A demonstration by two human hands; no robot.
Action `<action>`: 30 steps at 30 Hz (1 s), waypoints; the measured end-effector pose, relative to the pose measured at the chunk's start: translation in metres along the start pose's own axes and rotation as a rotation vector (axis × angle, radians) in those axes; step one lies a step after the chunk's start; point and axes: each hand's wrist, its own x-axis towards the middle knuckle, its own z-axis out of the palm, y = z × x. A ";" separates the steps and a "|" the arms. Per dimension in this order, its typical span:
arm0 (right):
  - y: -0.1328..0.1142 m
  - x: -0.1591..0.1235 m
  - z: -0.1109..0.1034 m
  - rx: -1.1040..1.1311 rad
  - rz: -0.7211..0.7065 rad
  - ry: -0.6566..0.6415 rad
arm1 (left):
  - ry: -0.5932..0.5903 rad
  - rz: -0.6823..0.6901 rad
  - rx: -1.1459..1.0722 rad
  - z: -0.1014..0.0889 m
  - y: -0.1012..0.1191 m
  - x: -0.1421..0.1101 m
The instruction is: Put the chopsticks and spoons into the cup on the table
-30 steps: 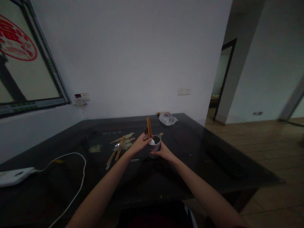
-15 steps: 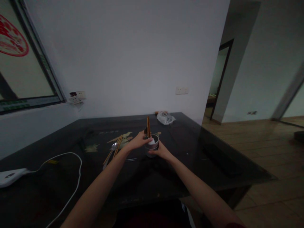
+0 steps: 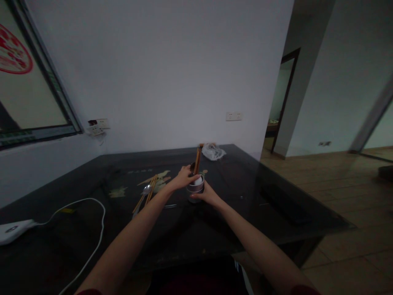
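A metal-looking cup (image 3: 195, 188) stands on the dark table near the middle of the view. My right hand (image 3: 209, 194) is wrapped round its right side, closed on it. Wooden chopsticks (image 3: 197, 160) rise upright from the cup, with a dark, shiny spoon bowl (image 3: 192, 167) beside them. At the cup's mouth, my left hand (image 3: 184, 178) is closed around their lower part, its thumb across the front. Something white and rounded (image 3: 198, 180) shows inside the rim under that thumb; its kind is unclear. The fingertips behind the chopsticks are hidden.
Left of the cup lie more chopsticks (image 3: 152, 189) and a metal spoon (image 3: 146, 189). A clear plastic bag (image 3: 213, 151) sits by the wall. A white device (image 3: 15, 231) with a white cable (image 3: 102, 223) occupies the left side. A dark flat object (image 3: 285, 205) lies at right.
The chopsticks and spoon in my left hand have shifted slightly right and now lean right over the cup. My right hand still grips the cup.
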 end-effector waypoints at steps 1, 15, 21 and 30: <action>0.000 0.000 0.000 -0.011 0.002 0.004 | 0.010 0.001 0.025 0.000 -0.001 -0.001; 0.000 -0.001 0.000 -0.009 0.003 0.017 | -0.023 -0.039 0.014 -0.006 0.003 -0.010; -0.001 0.000 0.000 0.034 -0.002 0.017 | -0.008 -0.037 0.025 0.001 -0.004 -0.001; -0.012 -0.006 0.003 0.019 0.052 0.002 | 0.273 -0.106 0.095 0.004 -0.001 0.013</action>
